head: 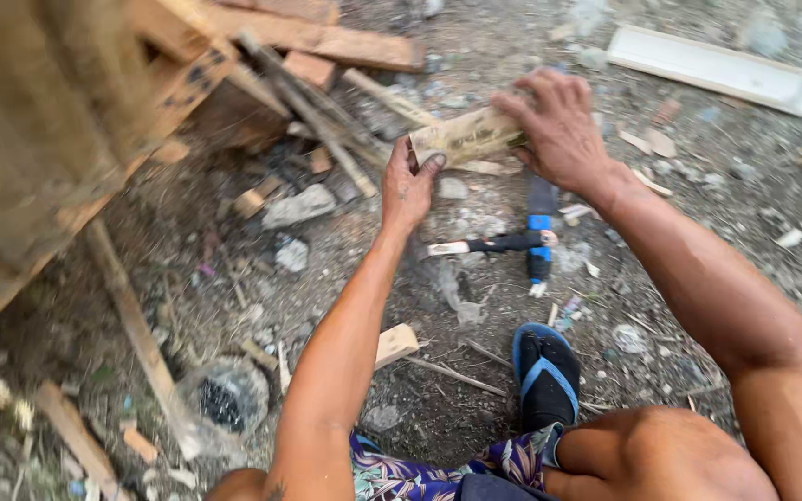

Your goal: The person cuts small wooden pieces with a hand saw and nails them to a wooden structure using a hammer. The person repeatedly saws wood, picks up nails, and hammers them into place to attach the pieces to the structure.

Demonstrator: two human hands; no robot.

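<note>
The person's left hand (pixel 407 190) and right hand (pixel 559 125) both hold one short flat piece of pale split wood (pixel 464 137) just above the dirt ground (pixel 345 269). The wood's long side runs across, from one grip to the other. The left grip pinches the near end, thumb on top. The right grip is wrapped tight over the far end. Just below the right grip lies a black tool with a blue band (pixel 538 243). A black and blue sandal (pixel 544 373) sits nearer the person.
</note>
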